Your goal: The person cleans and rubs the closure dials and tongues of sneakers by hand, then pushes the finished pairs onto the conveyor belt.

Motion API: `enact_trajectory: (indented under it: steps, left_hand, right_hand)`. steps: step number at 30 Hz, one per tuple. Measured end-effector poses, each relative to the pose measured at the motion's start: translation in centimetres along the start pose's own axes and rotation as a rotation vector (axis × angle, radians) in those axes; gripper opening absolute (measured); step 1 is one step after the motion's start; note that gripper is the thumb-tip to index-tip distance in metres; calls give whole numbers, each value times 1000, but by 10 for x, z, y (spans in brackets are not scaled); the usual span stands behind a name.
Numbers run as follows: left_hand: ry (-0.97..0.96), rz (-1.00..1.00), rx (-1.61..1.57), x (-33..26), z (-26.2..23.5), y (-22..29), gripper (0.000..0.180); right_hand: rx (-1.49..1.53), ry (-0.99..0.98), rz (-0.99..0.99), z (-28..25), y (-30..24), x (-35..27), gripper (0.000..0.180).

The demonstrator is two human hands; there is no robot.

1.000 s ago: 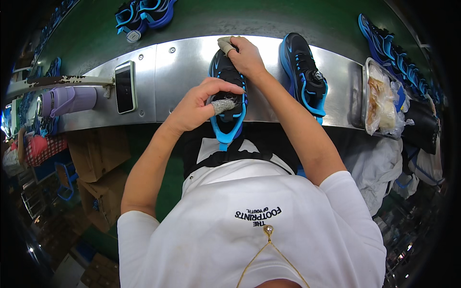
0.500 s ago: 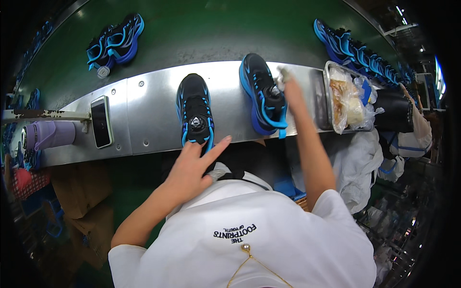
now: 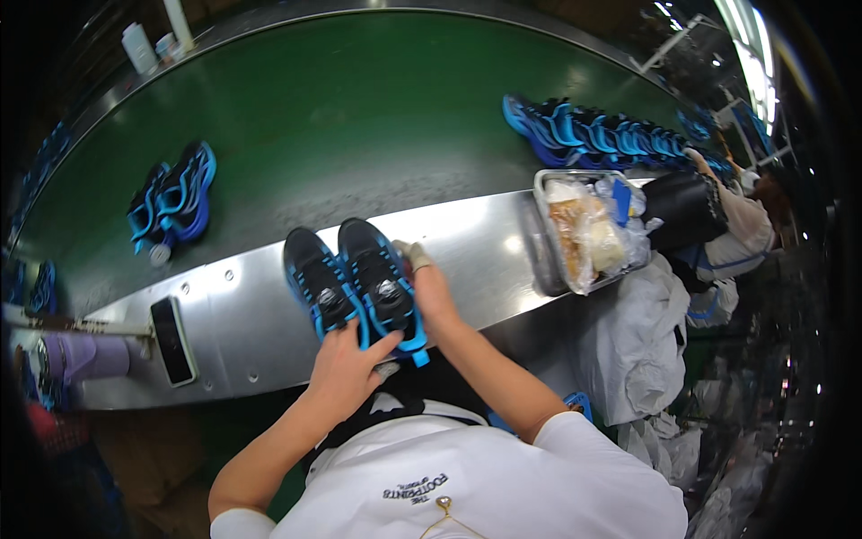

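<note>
Two black sneakers with blue trim and round lace dials stand side by side on the metal ledge, toes pointing away from me. My left hand (image 3: 343,366) grips the left sneaker (image 3: 314,269) at its heel opening, fingers dipping inside, while the thumb reaches across to the heel of its neighbour. Along the outer side of the right sneaker (image 3: 373,269) lies my right hand (image 3: 429,289), its fingers against the shoe. Pale covers wrap some of its fingertips. The heel loop of the right sneaker hangs toward me, past the ledge's edge.
Another sneaker pair (image 3: 175,198) sits on the green belt (image 3: 359,99) at left. A row of sneakers (image 3: 593,135) runs along the far right. On the ledge are a phone (image 3: 172,341), a purple tumbler (image 3: 90,357) and a tray (image 3: 549,238) of bagged food. White bags (image 3: 633,341) hang at right.
The right sneaker has come left against the left one, with my right hand moving along beside it. My left thumb now reaches the right sneaker. The whole view has shifted.
</note>
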State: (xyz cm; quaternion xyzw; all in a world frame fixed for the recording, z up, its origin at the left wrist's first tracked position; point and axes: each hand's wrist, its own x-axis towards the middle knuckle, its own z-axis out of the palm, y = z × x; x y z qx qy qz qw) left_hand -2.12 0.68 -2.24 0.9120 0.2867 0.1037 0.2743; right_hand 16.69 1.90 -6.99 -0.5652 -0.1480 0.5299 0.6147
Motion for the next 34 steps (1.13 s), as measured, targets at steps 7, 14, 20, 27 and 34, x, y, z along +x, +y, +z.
enact_trajectory:
  steps: [7, 14, 20, 27, 34]
  left_hand:
    - [275, 126, 24, 72, -26, -70, 31]
    - [342, -384, 372, 134, -93, -184, 37]
    - [711, -271, 263, 83, -75, -176, 50]
    - [861, -892, 427, -95, -51, -217, 63]
    - [612, -1224, 122, -128, -57, -234, 84]
  right_hand:
    - [-245, 96, -69, -6, -33, 2, 48]
    - [-441, -56, -42, -19, 1, -3, 38]
    - [-674, -199, -332, -41, 34, -4, 36]
    - [-681, -231, -331, -41, 26, 3, 27]
    - [-905, -221, -457, -33, 25, -4, 24]
